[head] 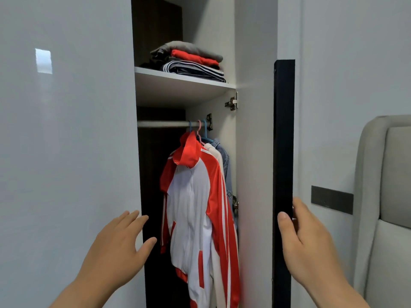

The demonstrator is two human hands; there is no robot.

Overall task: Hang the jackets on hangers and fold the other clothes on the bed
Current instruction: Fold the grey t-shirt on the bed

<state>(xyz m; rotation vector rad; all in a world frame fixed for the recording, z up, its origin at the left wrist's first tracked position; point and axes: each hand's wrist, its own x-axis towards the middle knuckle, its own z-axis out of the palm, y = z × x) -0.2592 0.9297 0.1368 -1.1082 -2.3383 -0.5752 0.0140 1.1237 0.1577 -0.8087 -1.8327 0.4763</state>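
Your right hand [311,243] is clasping the wardrobe door [283,141], seemingly to swing it; your left hand [120,247] is hovering, fingers spread. Left of that grip, jackets [195,196] are hanging; folded clothes [189,61] are sitting above.

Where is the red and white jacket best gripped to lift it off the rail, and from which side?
Probably by its blue hanger hook just under the rail, coming from the left front: the red and white jacket hangs outermost, other jackets crowd its right, and its fabric hangs loose.
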